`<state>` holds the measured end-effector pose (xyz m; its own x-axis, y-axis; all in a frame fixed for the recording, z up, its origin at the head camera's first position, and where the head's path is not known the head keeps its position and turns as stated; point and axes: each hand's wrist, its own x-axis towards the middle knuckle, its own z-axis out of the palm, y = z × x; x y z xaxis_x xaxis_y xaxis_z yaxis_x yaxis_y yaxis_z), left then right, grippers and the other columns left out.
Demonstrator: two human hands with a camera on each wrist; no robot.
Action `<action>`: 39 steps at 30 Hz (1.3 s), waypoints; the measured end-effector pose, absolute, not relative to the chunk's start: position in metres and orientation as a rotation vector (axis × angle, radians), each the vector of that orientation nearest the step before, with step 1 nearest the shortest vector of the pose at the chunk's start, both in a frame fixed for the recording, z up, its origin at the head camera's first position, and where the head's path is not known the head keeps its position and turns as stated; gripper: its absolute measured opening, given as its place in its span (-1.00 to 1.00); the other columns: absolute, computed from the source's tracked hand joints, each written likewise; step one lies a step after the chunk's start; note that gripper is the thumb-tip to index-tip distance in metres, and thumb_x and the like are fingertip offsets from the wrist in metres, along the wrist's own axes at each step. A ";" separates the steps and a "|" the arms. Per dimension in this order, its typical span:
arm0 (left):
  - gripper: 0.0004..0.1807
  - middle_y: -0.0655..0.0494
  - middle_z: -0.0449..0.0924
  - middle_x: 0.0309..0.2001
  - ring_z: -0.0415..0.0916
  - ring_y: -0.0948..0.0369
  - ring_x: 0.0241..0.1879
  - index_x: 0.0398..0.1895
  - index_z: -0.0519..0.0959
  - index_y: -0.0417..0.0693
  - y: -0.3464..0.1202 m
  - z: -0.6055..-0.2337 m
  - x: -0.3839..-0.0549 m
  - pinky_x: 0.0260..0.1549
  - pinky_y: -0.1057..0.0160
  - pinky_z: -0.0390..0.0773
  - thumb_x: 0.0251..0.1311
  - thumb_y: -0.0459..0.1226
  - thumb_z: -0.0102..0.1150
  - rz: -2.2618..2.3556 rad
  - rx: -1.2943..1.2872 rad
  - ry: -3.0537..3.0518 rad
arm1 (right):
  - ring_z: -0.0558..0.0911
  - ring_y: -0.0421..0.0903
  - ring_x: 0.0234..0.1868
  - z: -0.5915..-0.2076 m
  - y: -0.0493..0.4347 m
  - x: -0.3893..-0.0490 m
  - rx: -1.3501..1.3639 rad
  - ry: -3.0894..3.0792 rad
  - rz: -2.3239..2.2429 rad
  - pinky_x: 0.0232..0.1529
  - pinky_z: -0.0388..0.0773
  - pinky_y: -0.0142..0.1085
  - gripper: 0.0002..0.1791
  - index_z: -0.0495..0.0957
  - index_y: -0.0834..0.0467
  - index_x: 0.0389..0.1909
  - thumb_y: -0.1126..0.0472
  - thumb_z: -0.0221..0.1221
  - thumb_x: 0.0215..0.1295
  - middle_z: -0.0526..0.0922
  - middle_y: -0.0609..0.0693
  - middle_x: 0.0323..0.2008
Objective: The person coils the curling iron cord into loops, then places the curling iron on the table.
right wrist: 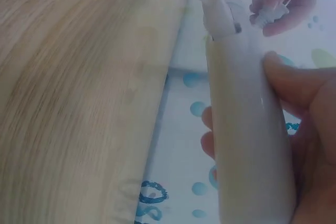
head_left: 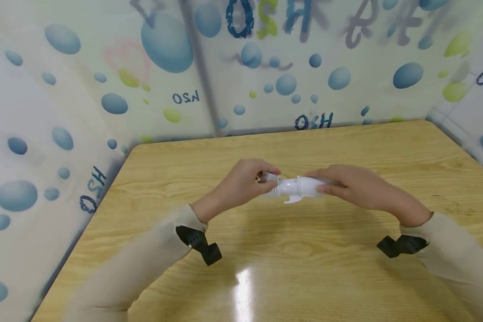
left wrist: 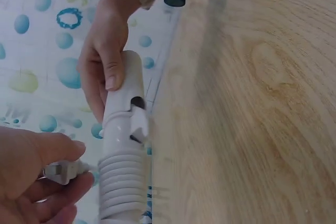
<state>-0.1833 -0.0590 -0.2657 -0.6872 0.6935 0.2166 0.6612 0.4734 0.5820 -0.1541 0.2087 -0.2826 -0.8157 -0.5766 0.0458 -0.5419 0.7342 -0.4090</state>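
Note:
My right hand (head_left: 358,185) grips the smooth end of a white plastic tube (head_left: 290,187) held above the wooden table. Thumb on one side and fingers on the other hold it in the right wrist view. Partway along, a curved tab (left wrist: 139,124) sticks out beside a dark slot; past it comes a ribbed section (left wrist: 122,182). My left hand (head_left: 243,182) is at that ribbed end, pinching a small whitish plastic piece (left wrist: 65,171) between thumb and fingers. The left wrist view shows this piece beside the ribs; whether it touches them I cannot tell.
The wood-grain table (head_left: 306,268) spreads under both hands. Behind it and to the left, walls (head_left: 225,76) covered with blue and green bubble prints rise past its edges. A black camera mount (head_left: 199,245) sits on each sleeve.

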 end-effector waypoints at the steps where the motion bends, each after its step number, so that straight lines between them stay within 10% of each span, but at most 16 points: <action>1: -0.76 0.03 0.61 -0.21 0.47 0.28 -0.39 -0.11 0.61 -0.21 -0.058 -0.269 -0.182 -0.43 0.41 0.47 0.13 -0.35 0.21 1.033 1.235 2.693 | 0.48 -0.15 -0.32 -0.283 0.209 -0.156 -0.891 2.851 -0.655 -0.38 0.37 -0.24 -0.56 0.36 0.02 0.25 0.04 -0.02 0.38 0.56 -0.02 -0.11; 12: -0.38 0.05 0.51 -0.02 0.42 0.19 -0.08 0.10 0.44 -0.12 -0.061 -0.314 -0.192 -0.08 0.24 0.37 -0.11 -0.30 0.43 0.862 1.438 2.849 | 0.48 -0.05 -0.26 -0.298 0.224 -0.186 -0.760 2.501 -1.080 -0.31 0.41 -0.23 -0.60 0.41 0.23 0.19 0.19 -0.01 0.38 0.49 0.19 0.03; 39: -0.43 0.00 0.44 0.01 0.39 0.16 -0.10 0.07 0.45 -0.19 -0.070 -0.341 -0.205 -0.14 0.28 0.42 -0.05 -0.24 0.39 1.098 1.013 2.552 | 0.38 -0.10 -0.26 -0.327 0.218 -0.201 -0.884 2.526 -0.854 -0.26 0.34 -0.22 -0.44 0.49 0.22 0.09 0.06 0.31 0.07 0.50 0.02 -0.15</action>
